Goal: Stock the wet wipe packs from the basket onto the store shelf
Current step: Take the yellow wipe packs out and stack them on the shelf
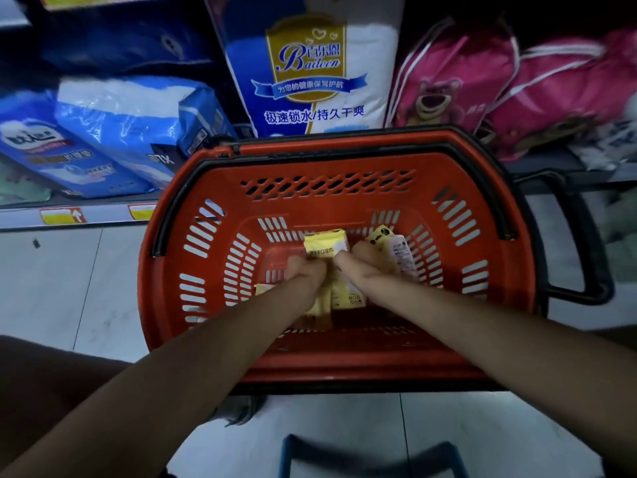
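Note:
A red plastic basket (213,305) with black handles sits on the floor in front of the bottom shelf. Several small yellow wet wipe packs lie on its bottom. Both my hands reach down into it. My left hand (305,270) and my right hand (356,267) both grip one yellow wet wipe pack (325,244) at its near edge. More yellow packs (346,298) lie under my wrists. A pink-white pack (401,258) leans next to a yellow one at the right of my right hand.
The bottom shelf (86,215) behind the basket holds blue diaper bags (131,125), a tall white-and-blue bag (310,70) and pink bear bags (482,88). White floor tiles surround the basket. A blue frame (372,457) shows at the bottom edge.

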Action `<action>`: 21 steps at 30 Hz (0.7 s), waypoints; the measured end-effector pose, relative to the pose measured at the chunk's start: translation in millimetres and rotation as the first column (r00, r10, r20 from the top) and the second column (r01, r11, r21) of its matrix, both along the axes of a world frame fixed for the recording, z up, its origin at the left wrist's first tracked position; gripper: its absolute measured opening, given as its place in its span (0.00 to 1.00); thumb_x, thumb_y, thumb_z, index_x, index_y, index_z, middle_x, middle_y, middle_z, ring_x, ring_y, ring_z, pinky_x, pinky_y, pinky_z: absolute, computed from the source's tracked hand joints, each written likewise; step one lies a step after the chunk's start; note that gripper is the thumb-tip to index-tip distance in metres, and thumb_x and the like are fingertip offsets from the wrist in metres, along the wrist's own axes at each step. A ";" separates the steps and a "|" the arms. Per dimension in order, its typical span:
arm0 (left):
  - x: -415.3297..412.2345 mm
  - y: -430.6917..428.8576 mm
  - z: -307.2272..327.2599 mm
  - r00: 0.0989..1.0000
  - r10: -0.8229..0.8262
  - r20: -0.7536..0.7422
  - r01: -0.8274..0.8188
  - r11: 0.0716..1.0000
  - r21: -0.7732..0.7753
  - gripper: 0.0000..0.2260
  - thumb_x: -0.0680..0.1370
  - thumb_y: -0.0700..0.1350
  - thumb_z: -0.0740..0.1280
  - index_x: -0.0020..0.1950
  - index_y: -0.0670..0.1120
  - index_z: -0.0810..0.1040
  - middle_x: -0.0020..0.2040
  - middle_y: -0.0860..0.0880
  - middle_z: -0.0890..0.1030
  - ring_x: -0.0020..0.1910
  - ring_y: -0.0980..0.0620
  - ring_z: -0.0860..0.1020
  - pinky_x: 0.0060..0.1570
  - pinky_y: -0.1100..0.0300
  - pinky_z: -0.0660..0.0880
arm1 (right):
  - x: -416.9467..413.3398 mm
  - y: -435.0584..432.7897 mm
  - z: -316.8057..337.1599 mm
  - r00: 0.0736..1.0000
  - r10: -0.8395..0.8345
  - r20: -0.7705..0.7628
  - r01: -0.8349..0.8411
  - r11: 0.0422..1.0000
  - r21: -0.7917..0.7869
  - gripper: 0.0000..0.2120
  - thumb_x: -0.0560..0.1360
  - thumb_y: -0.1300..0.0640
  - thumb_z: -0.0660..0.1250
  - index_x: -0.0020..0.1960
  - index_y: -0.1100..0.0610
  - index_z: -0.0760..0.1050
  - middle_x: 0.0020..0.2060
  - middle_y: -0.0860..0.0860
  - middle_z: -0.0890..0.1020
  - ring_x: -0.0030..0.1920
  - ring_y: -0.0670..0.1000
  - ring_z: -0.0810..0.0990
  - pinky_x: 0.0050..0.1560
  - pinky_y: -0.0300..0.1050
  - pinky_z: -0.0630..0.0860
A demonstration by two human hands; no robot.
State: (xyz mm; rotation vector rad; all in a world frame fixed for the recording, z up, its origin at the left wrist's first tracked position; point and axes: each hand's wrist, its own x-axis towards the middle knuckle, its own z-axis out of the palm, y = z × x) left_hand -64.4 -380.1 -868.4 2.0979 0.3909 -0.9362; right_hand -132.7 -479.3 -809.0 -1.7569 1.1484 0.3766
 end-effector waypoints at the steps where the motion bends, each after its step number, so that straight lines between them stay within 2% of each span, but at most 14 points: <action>1: -0.1 1.3 4.2 0.999 0.024 0.029 -0.024 0.999 -0.027 0.17 0.70 0.52 0.71 0.56 0.45 0.83 0.51 0.43 0.87 0.50 0.42 0.86 0.56 0.45 0.83 | -0.6 1.8 8.0 1.000 0.005 0.000 -0.005 0.999 -0.042 0.08 0.77 0.53 0.64 0.49 0.58 0.75 0.36 0.50 0.73 0.37 0.54 0.72 0.33 0.43 0.61; 4: -1.8 1.8 38.9 0.990 0.042 0.137 -0.032 0.997 -0.073 0.09 0.77 0.46 0.72 0.56 0.48 0.86 0.49 0.47 0.87 0.49 0.44 0.85 0.55 0.48 0.83 | 1.7 2.5 31.7 0.998 -0.047 0.043 0.052 0.993 -0.109 0.11 0.77 0.55 0.65 0.57 0.59 0.77 0.42 0.53 0.77 0.45 0.57 0.77 0.43 0.43 0.67; 5: -2.4 2.1 51.2 0.985 0.037 0.169 -0.023 0.996 -0.086 0.07 0.78 0.45 0.72 0.54 0.49 0.86 0.47 0.48 0.87 0.47 0.46 0.85 0.53 0.51 0.82 | 3.0 1.7 38.3 0.993 -0.079 0.082 0.088 0.990 -0.114 0.12 0.76 0.56 0.66 0.57 0.60 0.78 0.45 0.54 0.80 0.49 0.58 0.79 0.44 0.44 0.68; 7: -4.5 0.8 77.9 0.977 0.037 0.212 -0.012 0.993 -0.121 0.02 0.78 0.45 0.73 0.46 0.51 0.83 0.41 0.51 0.84 0.41 0.51 0.82 0.45 0.57 0.79 | 3.4 0.0 55.5 0.979 -0.111 0.169 0.135 0.981 -0.141 0.10 0.75 0.57 0.67 0.55 0.59 0.78 0.45 0.55 0.81 0.51 0.60 0.82 0.43 0.44 0.70; 10: -8.1 -0.2 114.4 0.959 0.026 0.282 0.030 0.981 -0.189 0.08 0.77 0.48 0.77 0.42 0.51 0.80 0.41 0.50 0.84 0.42 0.51 0.82 0.44 0.58 0.77 | 2.4 -7.0 82.7 0.963 -0.065 0.262 0.130 0.962 -0.239 0.10 0.73 0.53 0.70 0.52 0.55 0.78 0.47 0.55 0.84 0.52 0.61 0.82 0.43 0.45 0.72; 14: -11.2 0.9 162.2 0.901 -0.013 0.434 0.147 0.950 -0.276 0.09 0.74 0.52 0.79 0.45 0.47 0.85 0.41 0.50 0.87 0.44 0.50 0.85 0.45 0.52 0.81 | -8.4 -25.5 135.1 0.932 0.099 0.348 0.026 0.941 -0.337 0.10 0.72 0.53 0.74 0.51 0.53 0.77 0.41 0.48 0.83 0.46 0.56 0.83 0.38 0.46 0.75; 16: -13.0 -2.8 186.9 0.860 -0.026 0.510 0.202 0.935 -0.293 0.12 0.75 0.53 0.78 0.46 0.46 0.84 0.41 0.50 0.86 0.45 0.50 0.85 0.44 0.52 0.80 | -15.0 -34.0 163.2 0.899 0.172 0.402 -0.017 0.933 -0.361 0.13 0.71 0.53 0.75 0.53 0.52 0.77 0.42 0.47 0.84 0.44 0.52 0.84 0.39 0.46 0.79; 18: -14.8 -6.2 207.5 0.818 -0.056 0.572 0.283 0.906 -0.316 0.14 0.76 0.54 0.77 0.47 0.44 0.81 0.41 0.48 0.85 0.43 0.48 0.84 0.45 0.47 0.80 | -22.2 -38.8 186.6 0.864 0.226 0.450 -0.042 0.923 -0.382 0.18 0.68 0.55 0.76 0.57 0.50 0.76 0.44 0.46 0.84 0.43 0.49 0.83 0.41 0.48 0.81; 21: -17.8 -7.9 225.3 0.751 -0.140 0.646 0.445 0.830 -0.337 0.15 0.77 0.55 0.75 0.46 0.43 0.78 0.39 0.46 0.82 0.41 0.47 0.81 0.43 0.44 0.77 | -30.3 -43.5 201.1 0.836 0.238 0.494 -0.033 0.921 -0.388 0.23 0.68 0.58 0.76 0.60 0.49 0.74 0.44 0.45 0.84 0.43 0.48 0.84 0.42 0.52 0.83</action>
